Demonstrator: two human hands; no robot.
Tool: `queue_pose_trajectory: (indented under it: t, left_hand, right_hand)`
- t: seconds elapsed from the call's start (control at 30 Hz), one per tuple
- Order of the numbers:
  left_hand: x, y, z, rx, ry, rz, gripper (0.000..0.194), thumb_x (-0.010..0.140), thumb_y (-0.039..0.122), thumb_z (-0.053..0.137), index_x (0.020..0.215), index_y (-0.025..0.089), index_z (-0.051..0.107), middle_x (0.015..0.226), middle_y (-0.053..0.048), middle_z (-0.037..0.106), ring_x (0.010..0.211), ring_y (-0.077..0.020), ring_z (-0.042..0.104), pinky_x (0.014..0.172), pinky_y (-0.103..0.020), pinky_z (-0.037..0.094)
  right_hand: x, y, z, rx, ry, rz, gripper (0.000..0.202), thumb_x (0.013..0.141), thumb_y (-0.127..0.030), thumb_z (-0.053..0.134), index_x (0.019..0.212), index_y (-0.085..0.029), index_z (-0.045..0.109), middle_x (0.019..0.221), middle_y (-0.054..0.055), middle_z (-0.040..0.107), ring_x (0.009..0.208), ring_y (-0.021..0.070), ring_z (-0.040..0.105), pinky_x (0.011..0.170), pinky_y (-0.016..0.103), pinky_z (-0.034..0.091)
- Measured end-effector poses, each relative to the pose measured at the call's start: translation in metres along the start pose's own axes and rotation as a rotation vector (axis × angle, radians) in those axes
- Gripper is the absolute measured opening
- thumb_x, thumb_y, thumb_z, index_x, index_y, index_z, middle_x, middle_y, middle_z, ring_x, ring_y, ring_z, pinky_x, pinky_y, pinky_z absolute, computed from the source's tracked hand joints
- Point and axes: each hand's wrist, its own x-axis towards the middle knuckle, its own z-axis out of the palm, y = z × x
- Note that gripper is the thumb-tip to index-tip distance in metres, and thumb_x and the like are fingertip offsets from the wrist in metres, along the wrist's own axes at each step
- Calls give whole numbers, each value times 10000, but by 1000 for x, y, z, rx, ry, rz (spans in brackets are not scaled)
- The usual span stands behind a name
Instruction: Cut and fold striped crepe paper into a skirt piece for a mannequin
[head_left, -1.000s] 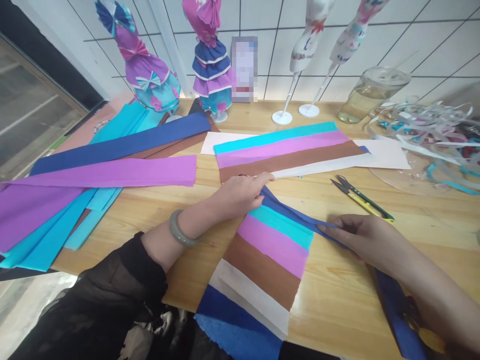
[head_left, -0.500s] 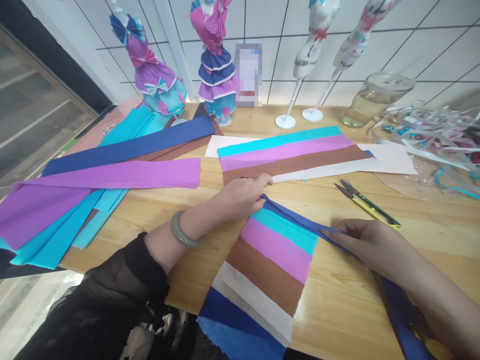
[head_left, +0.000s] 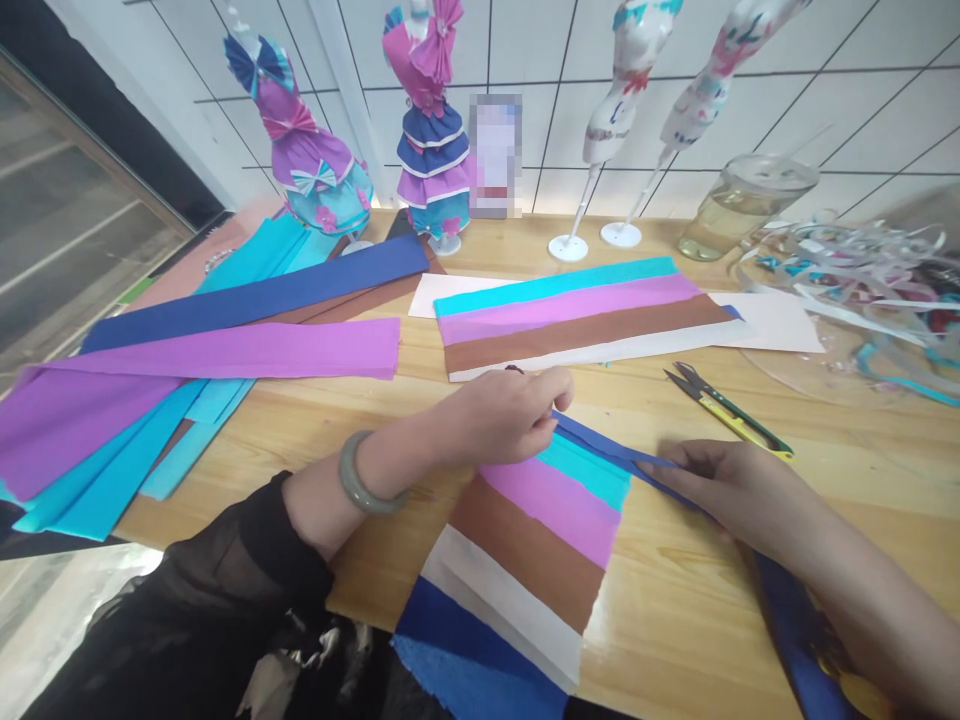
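A striped sheet of crepe-like material (head_left: 526, 547), with blue, grey-white, brown, purple and turquoise bands, slants down to the table's front edge. Along its upper edge lies a narrow folded blue strip (head_left: 596, 440). My left hand (head_left: 517, 410) is closed, thumb and fingers pinching this strip near its left part and covering the sheet's upper left corner. At the right, beyond the sheet's corner, my right hand (head_left: 712, 482) grips the same strip between thumb and fingers. The strip's long blue tail (head_left: 791, 620) hangs from under my right hand towards the front edge.
A second striped sheet (head_left: 585, 315) lies behind, over a pale strip (head_left: 772, 322). Yellow-and-green thread snips (head_left: 727, 410) rest right of it. Coloured strips (head_left: 322, 350) pile up at left. Dressed mannequins (head_left: 431, 130), bare ones (head_left: 619, 110) and a glass cup (head_left: 742, 210) stand at the back.
My left hand has slid right along the blue strip, from its left end towards the middle. My right hand still holds the strip at nearly the same place.
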Motion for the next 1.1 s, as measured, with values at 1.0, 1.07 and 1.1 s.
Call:
queue_pose_trajectory:
  t: [1.0, 1.07, 1.1]
  left_hand:
    - [-3, 20, 49, 359, 19, 362, 219, 924, 171, 377, 854, 128, 580, 905, -78, 555, 922, -208, 479, 772, -340, 419]
    - [-3, 20, 50, 357, 26, 370, 230, 928, 167, 370, 860, 127, 587, 936, -86, 566, 959, -211, 483, 789, -340, 422]
    - [-3, 19, 50, 357, 34, 374, 235, 930, 167, 368, 861, 128, 589, 945, -90, 571, 972, -211, 485, 794, -339, 424]
  right_hand:
    - [1, -3, 0, 71, 27, -21, 448, 749, -586, 537, 532, -201, 464, 380, -64, 388, 347, 70, 337, 394, 213, 241]
    - [1, -3, 0, 85, 18, -18, 447, 745, -589, 541, 535, -202, 463, 382, -63, 397, 346, 73, 347, 391, 212, 247]
    - [1, -3, 0, 91, 15, -18, 446, 743, -589, 545, 535, -203, 463, 378, -63, 394, 344, 74, 348, 389, 213, 246]
